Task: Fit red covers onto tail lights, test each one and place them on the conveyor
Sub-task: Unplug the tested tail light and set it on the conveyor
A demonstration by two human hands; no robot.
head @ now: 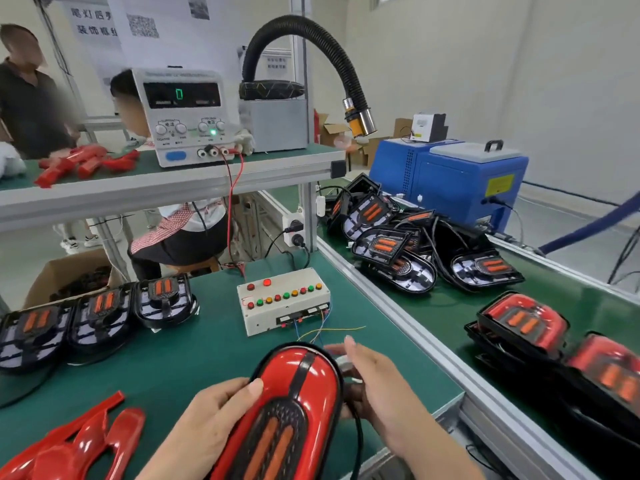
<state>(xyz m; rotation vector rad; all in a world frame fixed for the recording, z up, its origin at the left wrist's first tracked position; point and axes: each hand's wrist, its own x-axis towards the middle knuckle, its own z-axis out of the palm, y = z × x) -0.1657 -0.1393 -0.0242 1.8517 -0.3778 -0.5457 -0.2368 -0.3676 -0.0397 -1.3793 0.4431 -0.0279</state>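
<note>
With the left hand (211,415) gripping the covered tail light (287,414), steady it while the right hand (377,386), pinching its connector, reaches the test box (282,304) just beyond

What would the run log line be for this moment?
left hand holds covered tail light | right hand at its cable | tester box ahead

Bench power supply (183,116) on the upper shelf (166,183) (display reads 0, one green lamp lit), red leads (231,188) hanging from its terminals. Beside it, a grey box (277,124) under a black corrugated hose (311,39). Blue machine (450,181) beyond; cardboard box (69,275) at left.
</note>
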